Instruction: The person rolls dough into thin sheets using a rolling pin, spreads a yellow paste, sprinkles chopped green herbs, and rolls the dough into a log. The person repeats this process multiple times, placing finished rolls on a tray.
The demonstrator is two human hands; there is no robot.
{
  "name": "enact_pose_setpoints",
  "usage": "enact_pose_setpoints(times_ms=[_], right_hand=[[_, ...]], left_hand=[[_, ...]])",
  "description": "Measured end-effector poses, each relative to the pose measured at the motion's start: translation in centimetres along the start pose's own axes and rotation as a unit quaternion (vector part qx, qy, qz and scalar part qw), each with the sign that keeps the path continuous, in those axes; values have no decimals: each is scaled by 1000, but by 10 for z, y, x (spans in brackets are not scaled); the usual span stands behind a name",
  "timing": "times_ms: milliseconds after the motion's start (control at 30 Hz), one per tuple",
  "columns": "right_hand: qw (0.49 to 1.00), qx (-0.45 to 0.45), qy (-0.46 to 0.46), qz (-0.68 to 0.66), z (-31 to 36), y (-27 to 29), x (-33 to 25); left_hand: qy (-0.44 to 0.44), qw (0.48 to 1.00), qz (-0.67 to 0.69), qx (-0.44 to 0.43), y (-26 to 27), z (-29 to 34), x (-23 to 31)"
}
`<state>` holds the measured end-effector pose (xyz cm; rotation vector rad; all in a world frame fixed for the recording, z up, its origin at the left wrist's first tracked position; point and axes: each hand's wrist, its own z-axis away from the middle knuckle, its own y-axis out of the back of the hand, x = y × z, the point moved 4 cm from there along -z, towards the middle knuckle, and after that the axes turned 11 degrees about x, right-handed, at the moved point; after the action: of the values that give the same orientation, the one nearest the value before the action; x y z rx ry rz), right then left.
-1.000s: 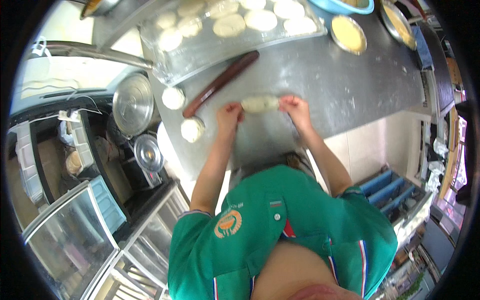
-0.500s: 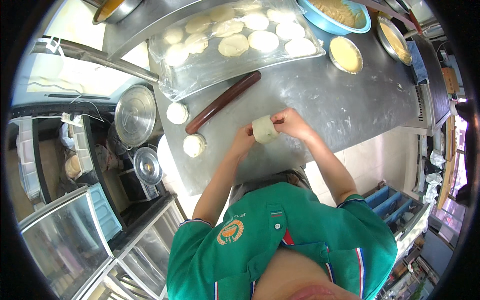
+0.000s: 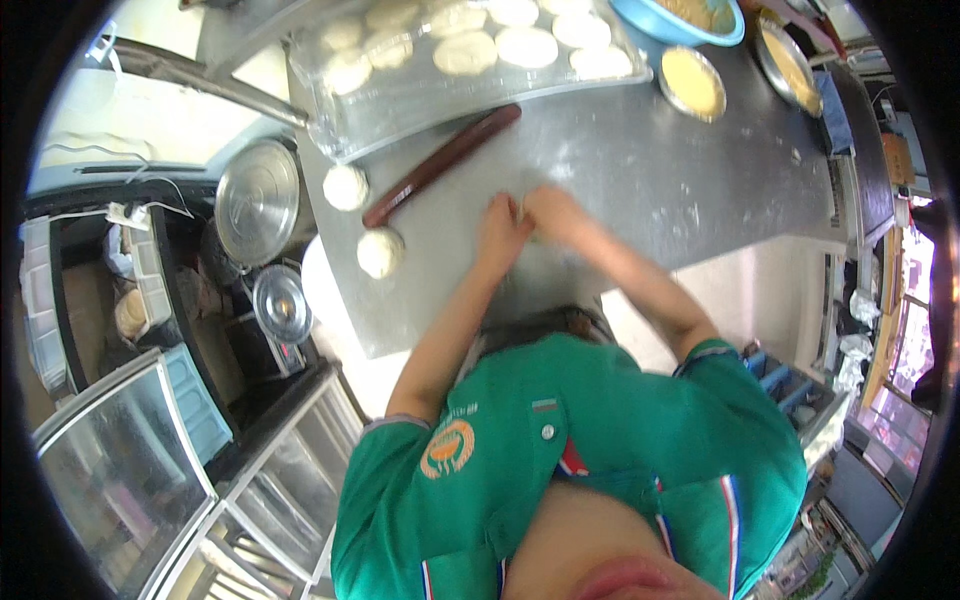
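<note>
The grey, flour-dusted metal tabletop (image 3: 640, 190) carries the work, and its near edge lies just below the left hand (image 3: 500, 232) and the right hand (image 3: 556, 212), which press together, blurred, around a small pale piece of dough (image 3: 524, 210) that shows only as a sliver between them; both seem closed on it, though the fingers cannot be told apart. Worked this close to the edge, the dough could well slide off, or stick to the palms and tear where the flour is thin. Beyond the hands, a clear plastic tray (image 3: 400, 120) of flattened dough rounds takes the far side, and a long dark-brown wooden rolling pin (image 3: 442, 164) lies slanted just beyond the left hand, free to roll if bumped. Two round white dough balls (image 3: 380, 252) sit to the left, near the tabletop's edge. Steel pots (image 3: 258, 202) stand lower, further left.
</note>
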<state>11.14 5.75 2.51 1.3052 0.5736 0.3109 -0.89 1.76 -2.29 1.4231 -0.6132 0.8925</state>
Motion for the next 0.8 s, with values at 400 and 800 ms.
enact_pose_setpoints(times_ms=[400,800], right_hand=[[976,198,-77,56,28,-5,4],[847,264,-281,-366,73,-39,72]], left_hand=[[-81,993,-83,-3,-28,-18,9],[-26,998,-4,-62,-31,-35,7]])
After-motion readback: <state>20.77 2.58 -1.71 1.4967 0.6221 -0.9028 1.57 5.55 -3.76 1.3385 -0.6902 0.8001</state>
